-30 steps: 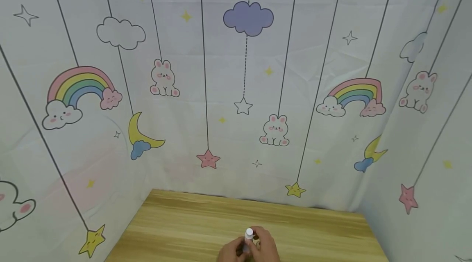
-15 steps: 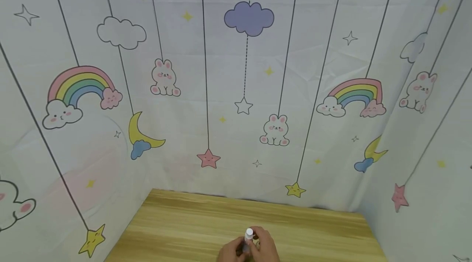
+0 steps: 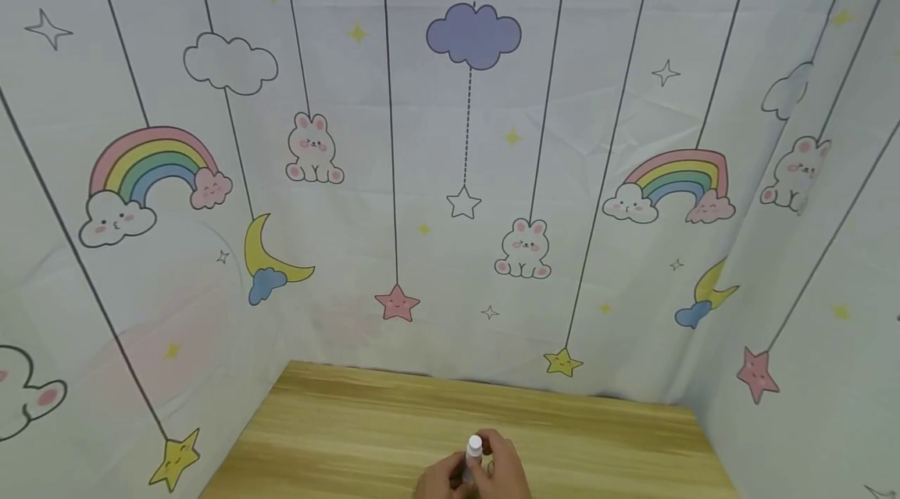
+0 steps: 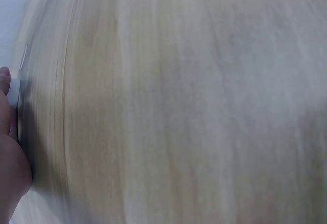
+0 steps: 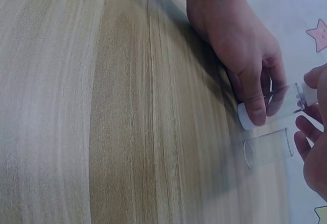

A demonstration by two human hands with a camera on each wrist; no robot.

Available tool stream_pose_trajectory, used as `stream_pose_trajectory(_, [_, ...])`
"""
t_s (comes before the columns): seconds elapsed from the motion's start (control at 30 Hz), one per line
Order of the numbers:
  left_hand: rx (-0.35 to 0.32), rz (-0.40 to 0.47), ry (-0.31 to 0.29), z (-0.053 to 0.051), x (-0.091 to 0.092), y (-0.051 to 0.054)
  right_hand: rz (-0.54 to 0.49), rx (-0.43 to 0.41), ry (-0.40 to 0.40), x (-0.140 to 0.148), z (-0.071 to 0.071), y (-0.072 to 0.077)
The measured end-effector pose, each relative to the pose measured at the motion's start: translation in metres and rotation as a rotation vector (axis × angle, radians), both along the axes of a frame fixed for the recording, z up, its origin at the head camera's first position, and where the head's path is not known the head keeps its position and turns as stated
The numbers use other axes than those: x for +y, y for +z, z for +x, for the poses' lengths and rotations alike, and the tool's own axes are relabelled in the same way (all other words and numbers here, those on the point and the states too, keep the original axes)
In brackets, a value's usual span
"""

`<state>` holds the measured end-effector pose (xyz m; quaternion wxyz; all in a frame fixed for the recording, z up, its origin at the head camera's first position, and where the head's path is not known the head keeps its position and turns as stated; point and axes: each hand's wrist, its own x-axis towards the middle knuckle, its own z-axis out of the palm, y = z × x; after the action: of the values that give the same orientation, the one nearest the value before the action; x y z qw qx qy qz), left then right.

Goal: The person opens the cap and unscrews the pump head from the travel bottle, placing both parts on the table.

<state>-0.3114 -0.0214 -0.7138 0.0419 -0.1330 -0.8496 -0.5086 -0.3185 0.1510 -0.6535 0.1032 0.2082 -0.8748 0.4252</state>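
A small clear bottle (image 3: 474,454) with a white top stands upright between both hands at the bottom of the head view. My left hand (image 3: 439,479) grips its lower part; in the right wrist view, the thumb lies by the bottle's white base (image 5: 246,117). With thumb and fingers, my right hand (image 3: 508,469) holds it near the white top (image 5: 309,94), partly cut off by that view's edge. Beside the bottle is a clear, hollow cylinder (image 5: 267,148), apart from the fingers. Only part of my left hand (image 4: 13,165) shows in the left wrist view.
The wood-grain table (image 3: 351,413) extends around the hands. A white cloth backdrop (image 3: 337,233) printed with rabbits, stars and rainbows rises behind the table and along both sides.
Both hands keep their hold on the bottle, with the right hand shifting very slightly left. At the right side, the backdrop's pink star has moved left as the cloth sways.
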Motion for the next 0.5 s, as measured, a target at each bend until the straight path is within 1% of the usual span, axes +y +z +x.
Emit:
stream_pose_trajectory(0.1, [0.005, 0.009, -0.002, -0.0007, -0.0007, -0.0006, -0.010, -0.018, 0.010, -0.0007, -0.0006, 0.0006])
stream_pose_trajectory(0.17, [0.020, 0.002, 0.005, -0.0005, -0.0010, -0.0015, -0.025, -0.056, 0.015, -0.0009, 0.0000, 0.0020])
stream_pose_trajectory(0.3, [0.049, -0.017, 0.038, 0.0006, -0.0007, -0.0046, -0.041, -0.100, 0.011, -0.0016, 0.0012, 0.0031])
stream_pose_trajectory(0.4, [0.053, -0.003, 0.061, 0.0011, 0.0002, -0.0059, -0.036, -0.104, -0.002, -0.0026, 0.0009, 0.0030])
stream_pose_trajectory(0.5, [0.055, 0.016, 0.071, 0.0003, 0.0010, -0.0063, -0.022, -0.085, -0.017, -0.0039, -0.0002, 0.0029])
